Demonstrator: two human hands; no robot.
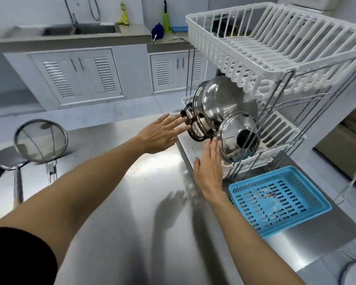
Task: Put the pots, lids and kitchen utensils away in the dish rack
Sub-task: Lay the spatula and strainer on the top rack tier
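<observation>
Both hands reach over the bench toward the lower shelf of the dish rack, and both are released, fingers straight and holding nothing. On the right, the right hand lies flat with its fingertips at the rim of the small lid, which stands on edge in the shelf with its black knob turned toward the near right. A little farther and to the left, the left hand has its fingertips at the dark handle of the pot, which lies tipped on its side in the same shelf just behind the lid.

Pot and lid are polished steel: stiff, probably slippery, the pot likely the heavier. The handle and the knob look like the surest places to take hold.

On the near right of the bench sits a blue basket. At the left, well apart from the rack, lies a mesh strainer, not yet put away.

Shiny steel covers the bench top. Across the tiled floor, far left, stand a sink and white louvred cupboards.
</observation>
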